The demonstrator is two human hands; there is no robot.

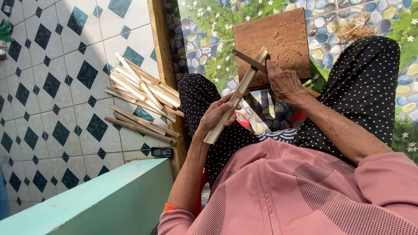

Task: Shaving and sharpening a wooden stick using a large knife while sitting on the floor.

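A pile of split bamboo strips [141, 102] lies on the patterned tile floor [52, 87] to the left, with a small dark phone [161, 152] near a pale green ledge [100, 200]. The left hand [216, 115] curls its fingers around a long bamboo slat [237, 95], whose upper end rests on a worn wooden block [276, 43]. The right hand [283, 80] grips a dark blade [250, 62] laid across the slat; its handle is hidden by the fingers. Dotted trouser knees flank the block, and shavings on it are hard to make out.
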